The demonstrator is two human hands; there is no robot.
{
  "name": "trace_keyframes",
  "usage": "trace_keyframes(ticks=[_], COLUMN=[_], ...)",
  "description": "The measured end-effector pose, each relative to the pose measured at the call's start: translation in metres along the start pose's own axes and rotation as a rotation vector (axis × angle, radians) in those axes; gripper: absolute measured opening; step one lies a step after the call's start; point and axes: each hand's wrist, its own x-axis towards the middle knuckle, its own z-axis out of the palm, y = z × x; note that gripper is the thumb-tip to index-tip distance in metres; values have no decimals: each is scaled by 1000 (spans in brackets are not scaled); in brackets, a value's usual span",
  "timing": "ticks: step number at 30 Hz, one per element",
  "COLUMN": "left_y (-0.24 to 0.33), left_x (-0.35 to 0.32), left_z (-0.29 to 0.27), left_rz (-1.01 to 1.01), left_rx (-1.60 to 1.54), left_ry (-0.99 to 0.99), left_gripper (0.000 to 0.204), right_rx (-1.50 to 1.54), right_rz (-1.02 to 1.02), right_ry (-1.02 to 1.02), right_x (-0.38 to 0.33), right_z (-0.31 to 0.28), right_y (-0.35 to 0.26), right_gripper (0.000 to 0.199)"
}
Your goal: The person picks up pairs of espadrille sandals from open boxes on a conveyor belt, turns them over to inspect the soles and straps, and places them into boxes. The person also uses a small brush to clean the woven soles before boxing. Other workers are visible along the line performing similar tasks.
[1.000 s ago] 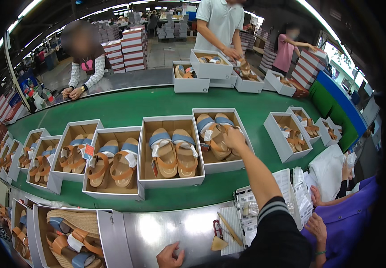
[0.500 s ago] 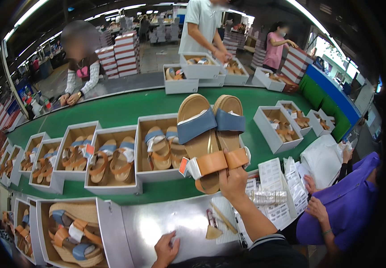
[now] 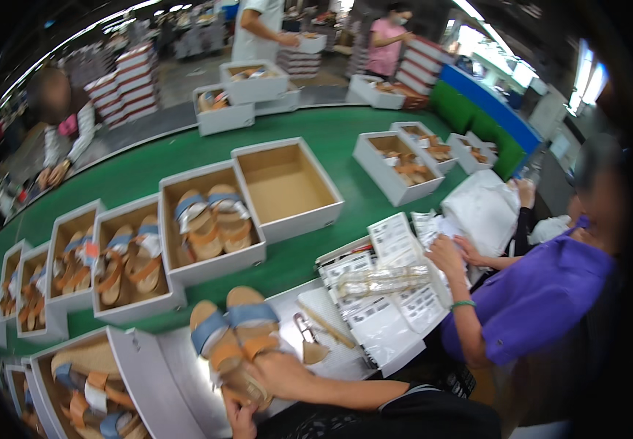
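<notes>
A pair of sandals (image 3: 234, 329) with blue and tan straps is over the metal worktop, toes pointing away from me. My right hand (image 3: 280, 374) is closed around the tan-strap side of the pair. At the heel end, my left hand (image 3: 239, 415) pinches the sandals from below. To the left, a large white shoebox (image 3: 129, 358) holds another pair packed on its side. Beyond the worktop, an open box with a bare brown inside (image 3: 287, 183) stands on the green belt. Beside it is a box (image 3: 261, 245) with two sandals in it.
More boxes of sandals (image 3: 139, 256) line the green belt (image 3: 316, 128) to the left. Scissors (image 3: 304, 327) and a wooden stick (image 3: 329, 325) lie right of my hands, by a tray of labels (image 3: 397, 293). A co-worker in purple (image 3: 529, 300) handles white sheets there.
The sandals have come down from above the belt to the worktop, and my left hand has joined my right on them. My view has swung right. A far co-worker now holds a box.
</notes>
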Motion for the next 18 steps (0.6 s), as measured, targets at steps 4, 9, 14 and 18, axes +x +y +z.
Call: trace_keyframes(ticks=[4, 9, 14, 18], left_y=[14, 25, 25, 33], left_x=[-10, -4, 18, 19], left_z=[-8, -11, -7, 6], left_rz=[-107, -242, -288, -261], left_rx=[38, 254, 524, 83], left_ry=[125, 195, 67, 334], left_gripper=[70, 69, 69, 57], right_rx=[77, 51, 398, 586], right_rz=[-181, -379, -49, 224], right_ry=[44, 113, -254, -38], right_x=[-14, -41, -46, -15], right_z=[-12, -67, -14, 53], right_y=[0, 58, 99, 94], right_gripper=[33, 71, 96, 88])
